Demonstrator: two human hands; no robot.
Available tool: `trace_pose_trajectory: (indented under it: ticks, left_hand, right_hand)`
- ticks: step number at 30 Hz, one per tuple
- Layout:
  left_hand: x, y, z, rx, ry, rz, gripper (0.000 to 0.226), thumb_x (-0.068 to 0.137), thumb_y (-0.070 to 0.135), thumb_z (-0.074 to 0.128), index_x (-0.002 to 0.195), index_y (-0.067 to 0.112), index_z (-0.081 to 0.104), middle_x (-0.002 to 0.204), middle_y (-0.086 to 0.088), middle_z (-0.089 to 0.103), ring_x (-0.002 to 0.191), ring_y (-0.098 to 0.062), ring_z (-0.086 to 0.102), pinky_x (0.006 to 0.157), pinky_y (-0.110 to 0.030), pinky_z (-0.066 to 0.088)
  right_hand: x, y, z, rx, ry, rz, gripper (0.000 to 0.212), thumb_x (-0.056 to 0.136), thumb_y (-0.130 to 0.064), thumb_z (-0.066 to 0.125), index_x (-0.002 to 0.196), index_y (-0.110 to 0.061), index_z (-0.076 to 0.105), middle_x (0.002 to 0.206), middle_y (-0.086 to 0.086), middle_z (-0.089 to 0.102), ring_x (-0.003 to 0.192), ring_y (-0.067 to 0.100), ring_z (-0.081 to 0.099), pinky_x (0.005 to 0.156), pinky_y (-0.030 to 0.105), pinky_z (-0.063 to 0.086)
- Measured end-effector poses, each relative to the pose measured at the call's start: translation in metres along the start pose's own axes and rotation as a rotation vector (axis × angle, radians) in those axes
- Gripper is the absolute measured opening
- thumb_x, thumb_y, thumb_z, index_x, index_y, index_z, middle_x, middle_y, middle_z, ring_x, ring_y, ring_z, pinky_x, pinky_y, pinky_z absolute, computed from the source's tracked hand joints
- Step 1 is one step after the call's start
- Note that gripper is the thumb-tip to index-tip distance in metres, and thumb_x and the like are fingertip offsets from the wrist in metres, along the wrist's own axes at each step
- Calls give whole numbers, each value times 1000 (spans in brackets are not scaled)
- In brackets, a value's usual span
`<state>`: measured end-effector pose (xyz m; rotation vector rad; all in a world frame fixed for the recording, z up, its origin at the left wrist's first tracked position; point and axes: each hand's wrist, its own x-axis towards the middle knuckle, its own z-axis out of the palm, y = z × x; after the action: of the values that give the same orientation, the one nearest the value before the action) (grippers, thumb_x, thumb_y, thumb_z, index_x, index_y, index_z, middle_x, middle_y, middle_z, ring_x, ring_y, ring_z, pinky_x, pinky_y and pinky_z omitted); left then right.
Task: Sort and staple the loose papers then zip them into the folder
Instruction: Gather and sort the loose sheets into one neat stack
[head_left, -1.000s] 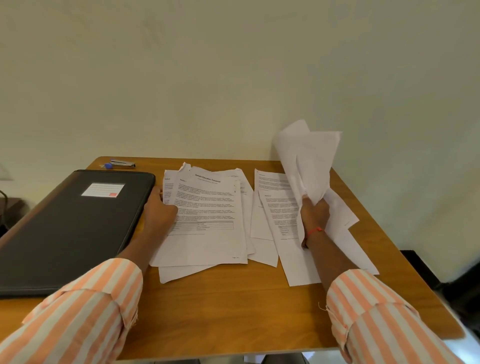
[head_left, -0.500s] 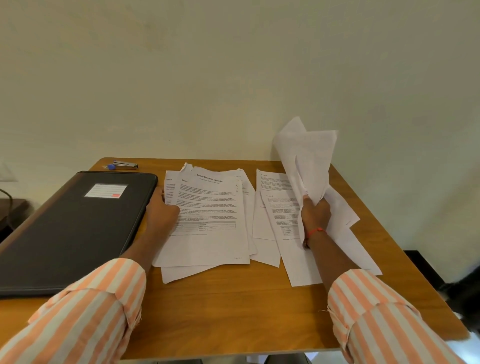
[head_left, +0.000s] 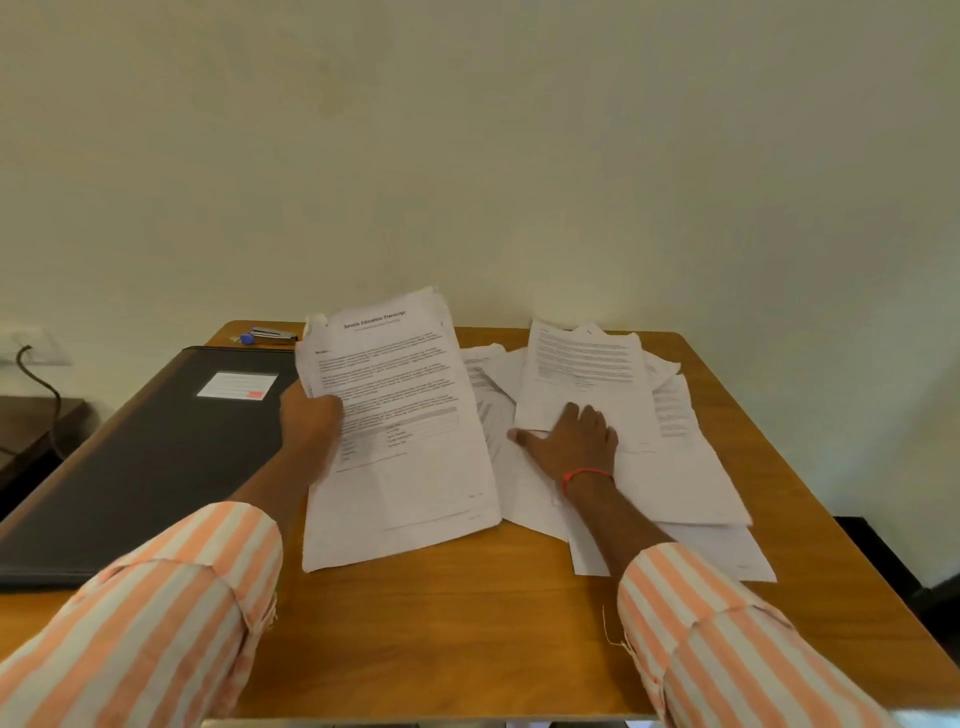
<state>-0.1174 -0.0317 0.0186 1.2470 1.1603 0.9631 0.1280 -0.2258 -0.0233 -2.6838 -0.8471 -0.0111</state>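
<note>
At the far left, a dark side table (head_left: 36, 426) stands beside the wooden table (head_left: 467, 623), with a dark cable (head_left: 44, 384) rising from it to a wall socket (head_left: 36, 345). A plain cream wall (head_left: 467, 156) closes the scene behind both.

The black zip folder (head_left: 130, 467) lies flat and closed on the left part of the wooden table, its near edge overhanging toward the person. A white label (head_left: 238, 385) with a red patch sits on its cover. Behind the folder, at the far table edge, lies the stapler (head_left: 272, 333), with a small blue part at its left end. It is well apart from both hands.

The left hand (head_left: 311, 415) grips the left edge of a stack of printed papers (head_left: 400, 431). The thumb lies on the top sheet and the fingers are curled underneath, out of view. The stack is tilted, its far end raised off the table and partly covering the folder's right edge. The top sheet carries a heading and a table of text. Both forearms wear sleeves striped orange and white.

To the right, loose sheets (head_left: 675, 467) lie fanned and overlapping on the table, several askew. One printed sheet (head_left: 587, 379) lies on top of the pile. The right hand (head_left: 571, 441) rests palm down on these sheets, fingers extended and slightly spread, thumb pointing left; it presses flat and grasps nothing. A red thread band (head_left: 584, 475) circles the right wrist.

The near part of the table in front of both piles is bare wood.
</note>
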Motion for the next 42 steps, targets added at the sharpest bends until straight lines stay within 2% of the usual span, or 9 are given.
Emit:
trace_pose_trajectory:
  ticks: [6,9,12,14,17,21,28,33,42]
  left_hand:
    - [-8,-7,5,101,87,65,37,98,0,52,121,27,61,111,3,64,100,-22,62,81,-42,58]
    - [-6,-11,5,28,179,17,39,98,0,51,129,21,62,111,3,63,100,-22,62,80,-41,57]
    - [-4,-13,6,47,193,19,29,100,3,51,118,22,63,108,2,63,98,-22,64,76,-39,55]
    - [-5,-12,9,133,194,48,23,100,3,50,105,23,61,103,0,64,94,-21,64,73,-36,53]
    - [-5,-14,12,240,201,89,22,98,3,50,105,19,64,100,1,62,92,-19,61,70,-32,50]
    - [-4,-15,13,281,196,85,22,97,5,52,110,15,66,105,1,63,90,-19,62,68,-32,53]
    - [-12,-21,17,722,-76,217,24,90,13,51,102,30,62,93,8,68,78,-18,70,64,-36,64]
    - [-15,-20,23,1133,-141,410,42,90,20,59,131,31,53,100,6,63,80,-16,66,63,-35,62]
    - [-16,-26,28,1212,-102,462,46,91,22,60,136,29,51,97,5,56,80,-16,60,58,-29,55]
  right_hand:
    - [2,3,-10,-11,102,-25,37,92,-31,52,122,-9,51,115,14,63,108,33,59,90,41,45]
    - [5,13,-20,59,134,48,40,93,-18,53,130,-7,48,109,16,66,99,34,65,82,39,49]
    - [6,18,-26,112,159,126,45,93,-21,58,134,-6,44,113,18,66,99,35,66,83,40,52]
    - [6,20,-24,2,190,127,63,88,-25,66,140,-4,38,131,22,57,118,37,58,97,45,48]
    - [3,10,-19,18,277,-151,80,84,-30,69,151,-10,30,152,21,35,141,37,34,117,47,29]
    - [-8,-20,-2,-17,-166,-491,89,84,-77,44,154,-26,26,159,7,30,145,28,29,119,49,22]
    - [-6,-29,-20,-230,-115,-265,76,85,-77,38,141,-25,42,136,14,47,125,35,44,100,46,39]
    - [-11,-28,-17,-210,-143,-258,79,87,-78,31,143,-23,38,140,15,41,130,34,38,102,48,39]
    - [-28,-33,-8,-248,-82,-231,80,86,-78,31,142,-22,34,144,12,37,133,32,35,104,50,33]
